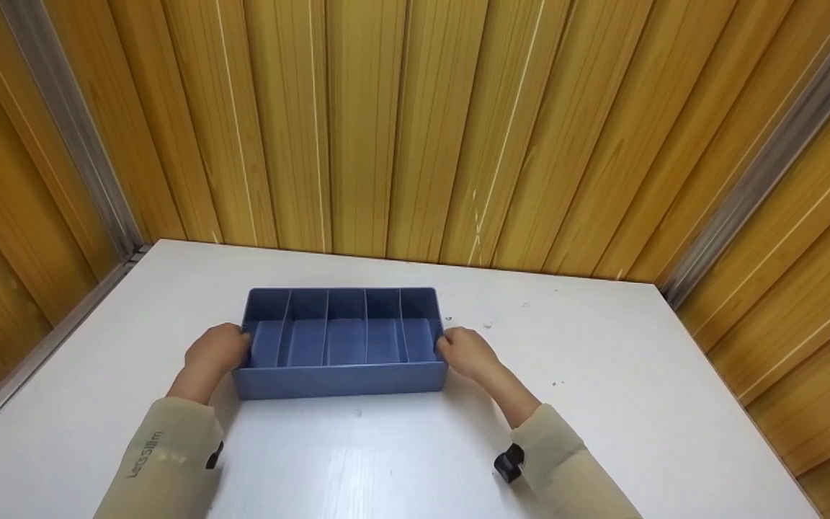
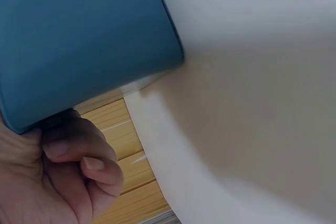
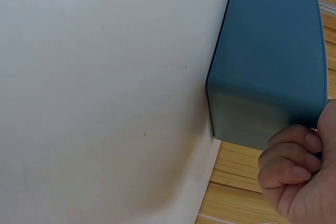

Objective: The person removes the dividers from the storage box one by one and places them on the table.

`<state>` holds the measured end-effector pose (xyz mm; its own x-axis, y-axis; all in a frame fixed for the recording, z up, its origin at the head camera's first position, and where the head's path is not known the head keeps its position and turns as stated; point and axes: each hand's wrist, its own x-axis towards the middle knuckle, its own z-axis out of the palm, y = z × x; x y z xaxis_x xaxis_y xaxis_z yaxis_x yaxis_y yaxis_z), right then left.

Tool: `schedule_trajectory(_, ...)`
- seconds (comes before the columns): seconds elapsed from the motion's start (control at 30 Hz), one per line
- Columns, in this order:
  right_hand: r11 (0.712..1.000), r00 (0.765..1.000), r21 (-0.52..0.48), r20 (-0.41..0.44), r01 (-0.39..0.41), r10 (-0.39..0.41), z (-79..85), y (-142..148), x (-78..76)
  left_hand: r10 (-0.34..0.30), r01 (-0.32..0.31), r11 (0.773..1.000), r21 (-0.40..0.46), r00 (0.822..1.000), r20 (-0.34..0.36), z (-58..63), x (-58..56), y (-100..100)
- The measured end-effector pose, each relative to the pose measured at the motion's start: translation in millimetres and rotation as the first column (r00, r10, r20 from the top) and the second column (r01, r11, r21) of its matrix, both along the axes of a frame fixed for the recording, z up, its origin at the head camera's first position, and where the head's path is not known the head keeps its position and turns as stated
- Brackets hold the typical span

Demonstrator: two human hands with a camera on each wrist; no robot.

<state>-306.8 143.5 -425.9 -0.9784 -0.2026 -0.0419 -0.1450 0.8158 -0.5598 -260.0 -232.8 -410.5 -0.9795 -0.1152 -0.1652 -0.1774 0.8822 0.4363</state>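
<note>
A blue compartment tray (image 1: 341, 380) with upright dividers sits on the white table in the head view, its several compartments bare inside. At its left end my left hand (image 1: 217, 347) grips the side wall, fingers curled at the rim. My right hand (image 1: 468, 352) holds the opposite end wall the same way. The left wrist view shows the tray's outer wall (image 2: 89, 30) above the curled fingers (image 2: 102, 174). In the right wrist view, the fingers (image 3: 286, 174) curl beside the tray's corner (image 3: 268, 51), partly hidden against it.
The white table (image 1: 357, 461) carries a few small specks right of the tray. Yellow wood-look panels (image 1: 364, 130) rise behind it and along both sides, with grey metal posts (image 1: 73, 108) in the corners. Black straps (image 1: 509, 463) show at the sleeve cuffs.
</note>
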Motion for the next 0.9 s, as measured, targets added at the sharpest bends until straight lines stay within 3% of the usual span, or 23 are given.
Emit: schedule_trajectory(0.9,0.999,0.999,0.000,-0.013,0.042,-0.042,1.1,37.2,8.1,-0.005,0.005,0.999,0.038,1.000,-0.001,-2.7,-14.1,34.4)
